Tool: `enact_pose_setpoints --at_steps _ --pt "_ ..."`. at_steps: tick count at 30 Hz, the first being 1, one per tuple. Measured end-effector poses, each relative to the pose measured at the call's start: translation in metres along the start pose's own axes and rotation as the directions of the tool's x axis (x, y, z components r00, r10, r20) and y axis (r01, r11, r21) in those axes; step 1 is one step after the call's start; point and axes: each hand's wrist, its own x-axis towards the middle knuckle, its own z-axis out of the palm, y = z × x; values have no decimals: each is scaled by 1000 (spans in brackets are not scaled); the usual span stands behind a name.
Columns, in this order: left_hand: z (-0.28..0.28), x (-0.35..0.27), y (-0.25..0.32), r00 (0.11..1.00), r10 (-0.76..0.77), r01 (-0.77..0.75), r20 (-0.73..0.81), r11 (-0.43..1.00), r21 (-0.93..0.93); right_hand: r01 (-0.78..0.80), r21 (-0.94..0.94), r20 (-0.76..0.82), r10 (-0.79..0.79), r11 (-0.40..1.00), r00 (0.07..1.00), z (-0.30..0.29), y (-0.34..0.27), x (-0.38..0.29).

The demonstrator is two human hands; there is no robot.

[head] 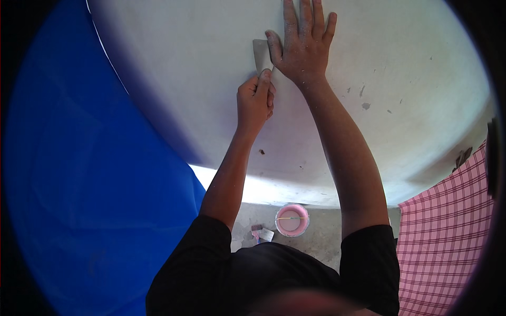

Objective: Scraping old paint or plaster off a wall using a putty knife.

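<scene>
In front of me rises a pale plastered wall [189, 79] with small chips and scuffs. My left hand [257, 96] grips the handle of a putty knife [262, 55], its flat metal blade pointing up along the wall. Just to the right, my right hand [306, 53] lies with spread fingers on the wall, its thumb beside the blade's right edge. Whitish dust covers the fingers of that hand. Most of the knife's handle is hidden in my left fist.
A blue sheet [99, 158] hangs at the left, a pink checked cloth [446, 229] at the right. Below, on the concrete floor [320, 245], stand a pink bucket [292, 233] and, beside it, a brush [255, 233] and a pale flat scraper-like piece [267, 235].
</scene>
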Motion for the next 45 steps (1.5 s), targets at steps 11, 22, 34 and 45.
enact_pose_setpoints --at_steps 11,22,34,45 --pt "-31 22 39 998 43 -40 -45 997 71 95 -379 -61 -128 920 990 15 20 -3" --pt "-25 38 75 999 -43 43 -13 999 29 97 -297 -104 -133 950 986 22 21 -5" --pt "-19 30 92 996 -70 67 58 996 50 37 -540 236 109 841 966 -14 -21 7" --pt "-4 33 112 994 -83 74 72 991 115 28 -543 222 112 840 968 -18 -16 3"
